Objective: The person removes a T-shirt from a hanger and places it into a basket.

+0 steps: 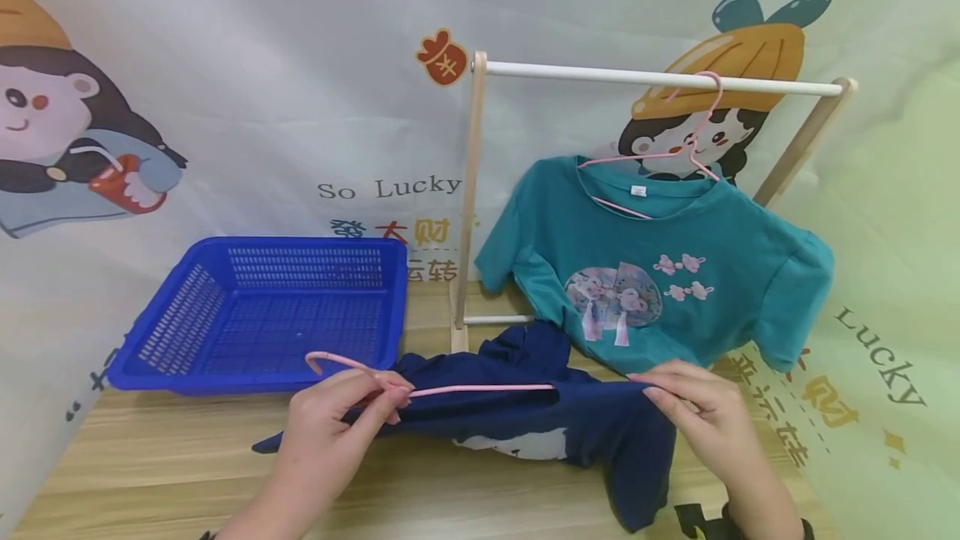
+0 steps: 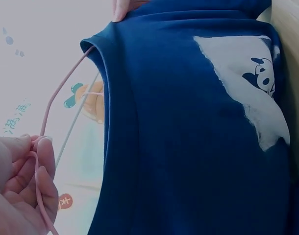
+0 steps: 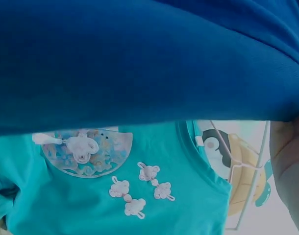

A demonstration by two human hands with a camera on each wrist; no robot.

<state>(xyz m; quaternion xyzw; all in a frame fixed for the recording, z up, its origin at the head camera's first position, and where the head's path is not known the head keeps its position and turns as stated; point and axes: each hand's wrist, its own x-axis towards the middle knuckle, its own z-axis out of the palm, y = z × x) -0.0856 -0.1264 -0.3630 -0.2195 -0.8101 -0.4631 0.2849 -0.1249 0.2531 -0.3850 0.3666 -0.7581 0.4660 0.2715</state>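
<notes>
A navy T-shirt (image 1: 592, 419) with a white panda print (image 2: 261, 78) is held up just above the wooden table. My left hand (image 1: 337, 415) pinches a pink hanger (image 1: 480, 388) near the base of its hook. One arm of that hanger runs into the shirt's neck opening, and its far tip is hidden in the cloth. With thumb and fingers my right hand (image 1: 697, 407) pinches the shirt at the shoulder, beyond the neckline. In the left wrist view the hanger arm passes under the collar (image 2: 98, 46).
Behind stands a clothes rack (image 1: 660, 77) with a white rail. A teal T-shirt (image 1: 697, 240) hangs from it on another pink hanger (image 1: 708, 107), close beyond the navy shirt. At the left sits a blue plastic basket (image 1: 300, 307) with nothing visible inside. A printed cloth backdrop (image 1: 300, 65) surrounds the table.
</notes>
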